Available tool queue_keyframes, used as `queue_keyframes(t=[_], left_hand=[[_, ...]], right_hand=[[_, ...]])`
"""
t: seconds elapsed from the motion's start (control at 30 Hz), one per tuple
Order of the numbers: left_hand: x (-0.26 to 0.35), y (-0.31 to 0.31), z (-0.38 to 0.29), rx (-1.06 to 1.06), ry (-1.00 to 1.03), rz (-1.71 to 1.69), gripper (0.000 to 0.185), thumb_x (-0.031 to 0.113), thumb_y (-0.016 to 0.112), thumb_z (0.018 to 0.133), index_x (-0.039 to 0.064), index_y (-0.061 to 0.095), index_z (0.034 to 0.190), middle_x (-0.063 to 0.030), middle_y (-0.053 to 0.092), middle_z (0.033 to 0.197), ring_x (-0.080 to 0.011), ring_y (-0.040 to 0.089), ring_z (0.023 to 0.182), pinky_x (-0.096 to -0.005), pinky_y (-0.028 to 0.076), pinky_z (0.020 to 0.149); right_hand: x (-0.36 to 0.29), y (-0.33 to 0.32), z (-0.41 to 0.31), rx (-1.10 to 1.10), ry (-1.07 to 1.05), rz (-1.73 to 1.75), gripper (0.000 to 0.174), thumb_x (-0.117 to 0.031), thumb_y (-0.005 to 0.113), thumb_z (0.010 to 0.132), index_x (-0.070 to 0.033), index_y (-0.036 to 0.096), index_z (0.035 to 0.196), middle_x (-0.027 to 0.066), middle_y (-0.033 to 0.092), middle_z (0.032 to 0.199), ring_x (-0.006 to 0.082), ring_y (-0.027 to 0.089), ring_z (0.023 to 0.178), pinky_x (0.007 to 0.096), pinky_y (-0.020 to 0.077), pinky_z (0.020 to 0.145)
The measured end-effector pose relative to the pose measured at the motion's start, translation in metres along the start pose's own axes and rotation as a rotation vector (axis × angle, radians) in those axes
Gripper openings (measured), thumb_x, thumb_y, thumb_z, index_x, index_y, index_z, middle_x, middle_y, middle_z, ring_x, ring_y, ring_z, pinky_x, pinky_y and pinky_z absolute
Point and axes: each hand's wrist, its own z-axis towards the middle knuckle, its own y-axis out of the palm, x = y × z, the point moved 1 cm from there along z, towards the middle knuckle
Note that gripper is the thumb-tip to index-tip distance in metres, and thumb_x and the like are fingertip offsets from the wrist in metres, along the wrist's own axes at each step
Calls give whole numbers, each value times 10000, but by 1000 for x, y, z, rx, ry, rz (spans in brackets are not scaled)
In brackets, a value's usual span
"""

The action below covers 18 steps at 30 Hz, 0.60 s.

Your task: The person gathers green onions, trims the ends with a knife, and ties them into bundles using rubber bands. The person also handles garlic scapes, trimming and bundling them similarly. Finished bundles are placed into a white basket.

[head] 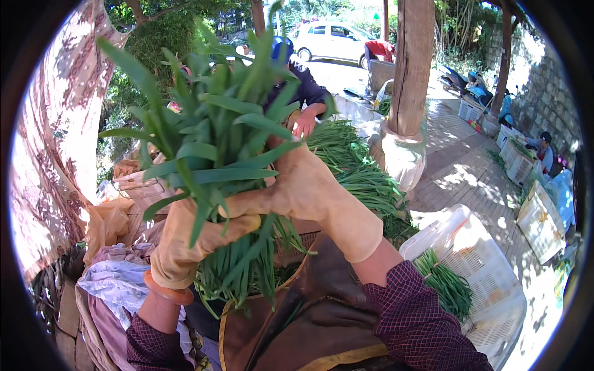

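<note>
My left hand (195, 241), in a tan rubber glove with an orange bangle at the wrist, grips a thick bunch of long flat green leaves (218, 134) from the left side. The gloved right hand (297, 185) closes on the same bunch from the right, its fingers partly hidden by leaves. The leaf tips fan upward and more greens hang below the hands, above a brown apron (315, 297). Beyond my right hand lies a heap of long green stalks (366, 181).
At the lower right, a white plastic crate (492, 278) holds a tied green bundle (445, 285). A wooden post (410, 65) rises behind the heap. A person in dark clothing (306, 86) faces me across it. Cloths (111, 283) lie at the left.
</note>
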Motion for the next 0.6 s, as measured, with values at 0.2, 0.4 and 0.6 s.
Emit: queue_keyframes(t=[0.2,0.4,0.6], left_hand=[[-9,72,19,-341,6,-192,806,182,889,727,24,511,1420,-110,641,1309,-228,595,1196,-377,450,1050],[-55,149,88,-463,264,-184,838,303,852,776,-7,462,1450,-149,633,1310,-271,604,1160,-375,461,1023],[-38,172,95,-251,294,114,1062,525,821,810,-43,309,1547,-226,645,1285,-389,639,1147,-409,492,973]], right_hand=[[14,-15,-67,45,191,269,482,-168,856,793,-56,674,1226,91,725,1149,168,670,1040,368,550,903],[22,-57,-123,510,324,315,360,-80,815,810,-37,702,1149,58,741,1053,171,688,932,349,557,864],[63,-83,-148,938,260,289,394,-30,778,851,10,665,1226,88,717,1137,149,678,973,295,558,857]])
